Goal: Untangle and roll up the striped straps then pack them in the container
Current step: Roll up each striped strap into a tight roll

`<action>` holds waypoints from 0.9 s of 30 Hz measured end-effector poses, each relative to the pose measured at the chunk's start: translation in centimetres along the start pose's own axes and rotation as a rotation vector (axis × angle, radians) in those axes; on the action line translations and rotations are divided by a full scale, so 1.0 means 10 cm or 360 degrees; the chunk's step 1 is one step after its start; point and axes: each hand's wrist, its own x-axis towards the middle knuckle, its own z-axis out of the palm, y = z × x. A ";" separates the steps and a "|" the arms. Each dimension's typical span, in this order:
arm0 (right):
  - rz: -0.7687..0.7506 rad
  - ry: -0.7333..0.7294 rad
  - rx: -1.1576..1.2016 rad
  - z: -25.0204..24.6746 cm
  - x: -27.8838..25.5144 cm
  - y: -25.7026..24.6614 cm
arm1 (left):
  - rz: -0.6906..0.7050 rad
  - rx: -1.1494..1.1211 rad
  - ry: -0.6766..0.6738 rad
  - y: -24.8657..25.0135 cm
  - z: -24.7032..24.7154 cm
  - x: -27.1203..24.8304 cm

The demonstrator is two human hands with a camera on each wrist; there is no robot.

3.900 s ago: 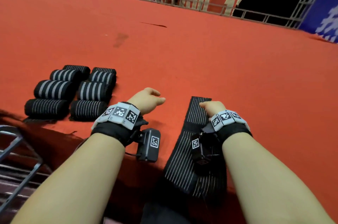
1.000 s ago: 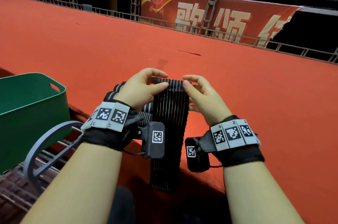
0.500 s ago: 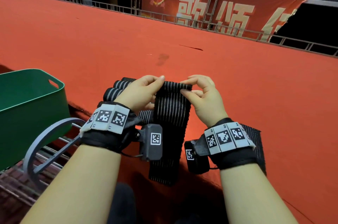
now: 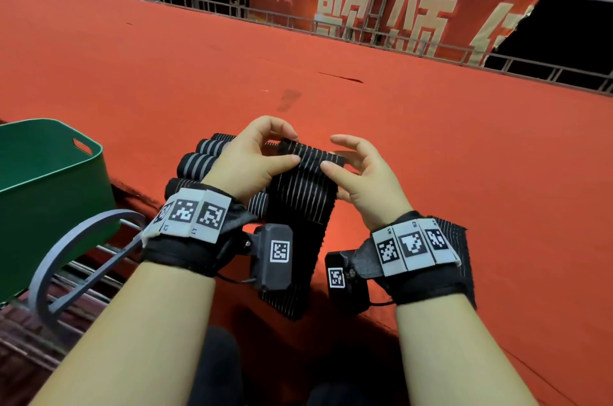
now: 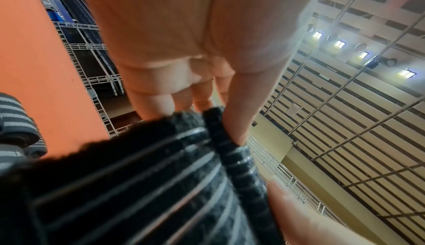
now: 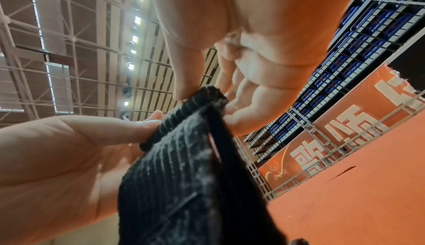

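Note:
A black strap with thin white stripes [image 4: 303, 203] hangs upright between my hands, its lower end dangling past the stage edge. My left hand [image 4: 289, 148] pinches its top end, which is folded over, between thumb and fingers [image 5: 158, 103]. My right hand [image 4: 331, 156] pinches the top right corner, thumb [image 6: 184, 85] in front and fingers behind, index finger raised. Several rolled straps [image 4: 199, 165] lie on the red carpet behind my left hand. The green container [image 4: 49, 173] stands at the left, below the stage edge.
Another striped strap [image 4: 459, 239] lies flat on the red carpet [image 4: 431, 140] under my right wrist. A grey metal frame [image 4: 66, 256] sits beside the container. A railing and a red banner [image 4: 381, 14] close off the far side.
The strap's top edge is now folded over and its hanging end has risen a little. My right index finger has lifted off the top edge.

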 end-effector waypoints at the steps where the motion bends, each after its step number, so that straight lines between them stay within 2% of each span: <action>1: -0.0038 -0.0006 -0.0042 0.00 -0.01 0.00 | -0.0022 -0.0020 0.0010 0.00 0.00 0.00; 4: -0.0161 -0.0020 -0.0121 -0.01 -0.02 0.00 | -0.0185 -0.0099 0.0079 0.03 0.04 -0.01; 8: -0.0292 0.0013 -0.0217 -0.01 -0.02 0.00 | -0.0423 -0.0063 -0.0019 0.02 0.10 -0.03; 15: -0.0326 0.0029 -0.0267 0.00 -0.03 0.03 | -0.0329 -0.0124 -0.0139 0.06 0.13 -0.06; 19: -0.0170 0.0003 -0.0096 -0.03 -0.03 0.06 | -0.0246 -0.0144 -0.0142 0.06 0.10 -0.08; 24: 0.0277 0.0010 0.0090 -0.03 -0.02 0.09 | -0.0099 -0.0042 -0.0093 0.06 0.10 -0.10; 27: 0.0309 -0.0007 0.0086 -0.02 -0.03 0.10 | -0.0063 0.0010 -0.0055 0.06 0.11 -0.11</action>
